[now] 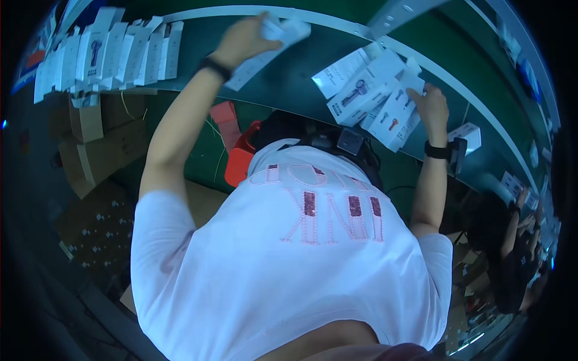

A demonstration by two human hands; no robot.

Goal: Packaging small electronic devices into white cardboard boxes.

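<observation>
At the far middle of the dark green bench, my left hand [245,41] is closed around the upper end of a slim white carton [256,65], which lies slantwise toward me. My right hand [431,108] grips the right edge of a white printed box [394,117], its thumb on the printed face. That box leans against a loose pile of similar boxes, among them a larger white box [360,93] with a picture of a handheld device and a white carton [341,73] at the pile's left. Some fingertips of both hands are hidden.
A row of upright white boxes [99,54] stands at the bench's left end. Another small white box [467,137] lies right of my right wrist. Below the bench are a red-orange plastic seat [239,161] and brown cardboard cartons [105,150]. Another person [509,259] works at the far right.
</observation>
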